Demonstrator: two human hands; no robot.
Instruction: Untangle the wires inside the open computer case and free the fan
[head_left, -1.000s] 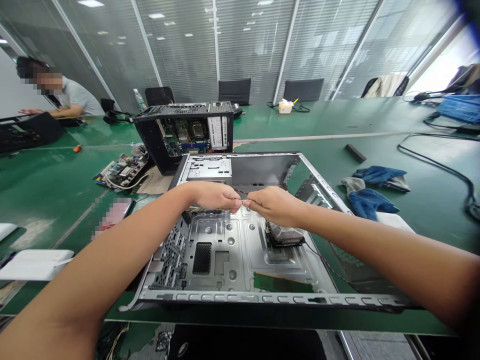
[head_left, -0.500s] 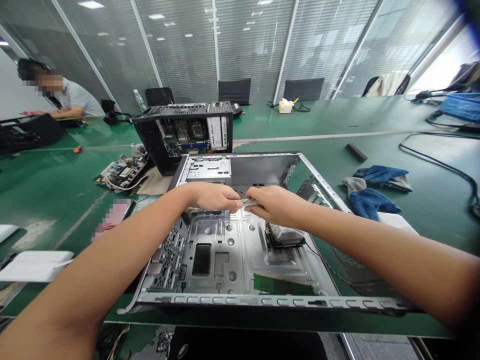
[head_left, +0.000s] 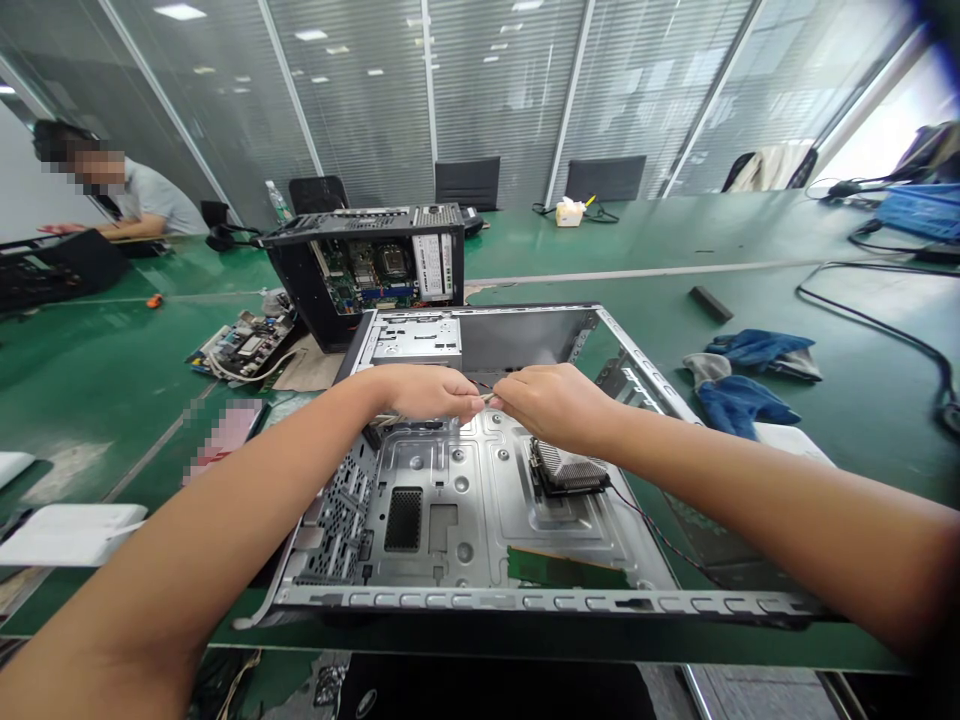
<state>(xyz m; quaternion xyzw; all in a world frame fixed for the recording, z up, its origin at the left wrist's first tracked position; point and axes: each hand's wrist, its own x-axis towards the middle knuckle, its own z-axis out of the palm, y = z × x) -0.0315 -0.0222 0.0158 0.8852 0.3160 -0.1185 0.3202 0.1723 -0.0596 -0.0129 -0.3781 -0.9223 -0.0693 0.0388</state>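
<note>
Green covers the big desk [head_left: 90,380] in a room with glass walls. A thin bunch of wires [head_left: 486,397] sits right between the two hands, just above the open metal computer case [head_left: 450,520]. It runs sideways, from left to right, across the case. The left hand [head_left: 427,392] is closed and pinches the left part of the wires with its fingertips. The right hand [head_left: 551,405] is closed too and pinches the right part. The fingertips of both hands nearly meet, so neither hand is nearer than the other.

Just below the right hand, a small ribbed cooler [head_left: 570,468] lies on the case floor. A thin dark cord [head_left: 652,527] goes off from it to the right. Behind the case stands a black computer [head_left: 367,265], with a loose board [head_left: 244,342] beside it. Blue gloves [head_left: 739,405] lie well off to the right. Another person [head_left: 142,200] sits far away on the left.
</note>
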